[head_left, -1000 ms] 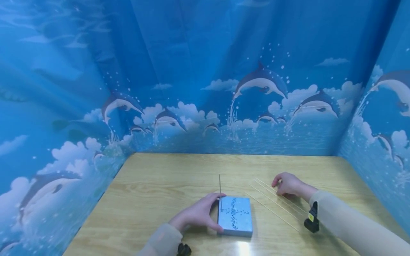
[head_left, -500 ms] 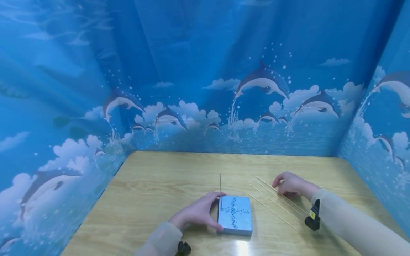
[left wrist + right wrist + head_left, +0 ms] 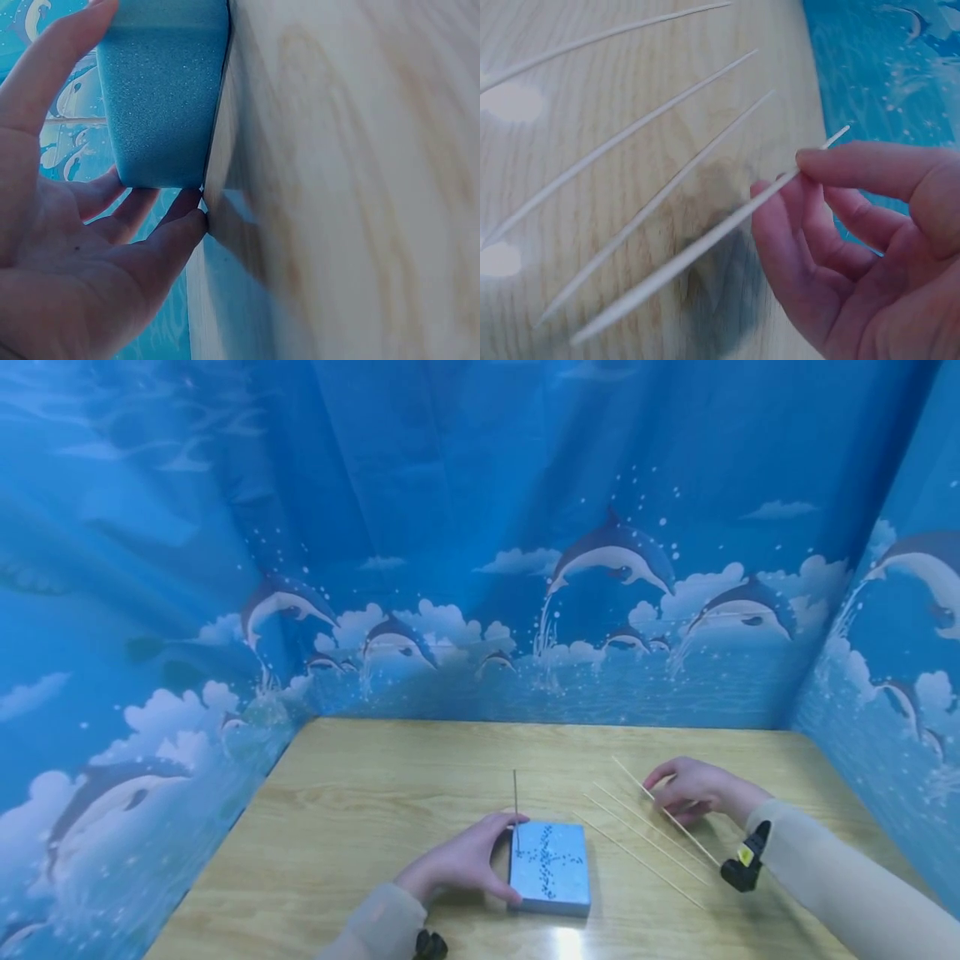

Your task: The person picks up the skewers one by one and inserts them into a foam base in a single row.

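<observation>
A light blue foam block (image 3: 566, 868) with dark dots in a cross pattern lies flat on the table. My left hand (image 3: 465, 858) grips its left side, thumb at the near corner and fingers at the far one; the left wrist view shows the fingertips touching the block's lower end (image 3: 165, 105). Near the block's far left corner, a thin dark-looking stick (image 3: 516, 802) stands upright. To the right, my right hand (image 3: 697, 789) pinches a thin wooden stick (image 3: 667, 271) between thumb and fingers, raised slightly off the table and slanting.
Three more thin wooden sticks (image 3: 637, 858) lie slanted side by side between the block and my right hand. The wood-grain table (image 3: 360, 793) ends at a blue dolphin-print curtain (image 3: 442, 668) at the back and sides.
My right hand has taken hold of the rightmost stick, lifted it slightly, and shifted a little to the right. My left hand and the block have stayed in place.
</observation>
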{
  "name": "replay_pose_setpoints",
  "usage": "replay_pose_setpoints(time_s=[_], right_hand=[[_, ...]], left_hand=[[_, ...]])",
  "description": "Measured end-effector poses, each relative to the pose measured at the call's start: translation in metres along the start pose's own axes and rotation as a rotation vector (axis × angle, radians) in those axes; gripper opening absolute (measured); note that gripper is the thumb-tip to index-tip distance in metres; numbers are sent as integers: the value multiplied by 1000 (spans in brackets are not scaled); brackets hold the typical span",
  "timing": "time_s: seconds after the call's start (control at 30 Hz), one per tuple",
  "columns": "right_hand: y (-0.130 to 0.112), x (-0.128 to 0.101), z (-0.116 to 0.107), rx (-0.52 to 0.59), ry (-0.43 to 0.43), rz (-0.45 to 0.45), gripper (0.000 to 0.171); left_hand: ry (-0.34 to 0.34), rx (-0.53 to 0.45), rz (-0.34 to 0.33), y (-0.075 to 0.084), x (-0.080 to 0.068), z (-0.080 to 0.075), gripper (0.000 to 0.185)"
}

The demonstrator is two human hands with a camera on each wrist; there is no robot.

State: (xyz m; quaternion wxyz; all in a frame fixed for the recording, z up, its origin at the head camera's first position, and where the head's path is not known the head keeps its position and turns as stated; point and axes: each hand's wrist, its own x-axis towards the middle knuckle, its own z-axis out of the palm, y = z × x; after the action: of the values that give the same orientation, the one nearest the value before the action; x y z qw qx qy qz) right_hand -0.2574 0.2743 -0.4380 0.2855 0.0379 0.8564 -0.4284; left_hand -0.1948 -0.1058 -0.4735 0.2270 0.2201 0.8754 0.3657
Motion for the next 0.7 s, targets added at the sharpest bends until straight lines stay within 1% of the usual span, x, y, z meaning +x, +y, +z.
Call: replay_pose_setpoints(time_s=[0.1, 0.23, 0.37, 0.53, 0.6, 0.7], right_hand=[[1, -3, -1, 80, -36, -35, 50], [4, -6, -2, 249, -94, -78, 57], [8, -7, -2, 386, -142, -115, 59], [9, -12, -1, 500, -161, -150, 64], [7, -15, 0, 547, -171, -165, 58], [3, -20, 2, 621, -209, -205, 38]], left_hand=[[-3, 1, 5, -1, 0, 0, 103], [-1, 9, 13, -1, -1, 0, 103], [2, 8, 19, -2, -1, 0, 103], [5, 12, 36, -4, 0, 1, 106], [6, 12, 39, -3, 0, 1, 106], [6, 8, 37, -3, 0, 1, 106]])
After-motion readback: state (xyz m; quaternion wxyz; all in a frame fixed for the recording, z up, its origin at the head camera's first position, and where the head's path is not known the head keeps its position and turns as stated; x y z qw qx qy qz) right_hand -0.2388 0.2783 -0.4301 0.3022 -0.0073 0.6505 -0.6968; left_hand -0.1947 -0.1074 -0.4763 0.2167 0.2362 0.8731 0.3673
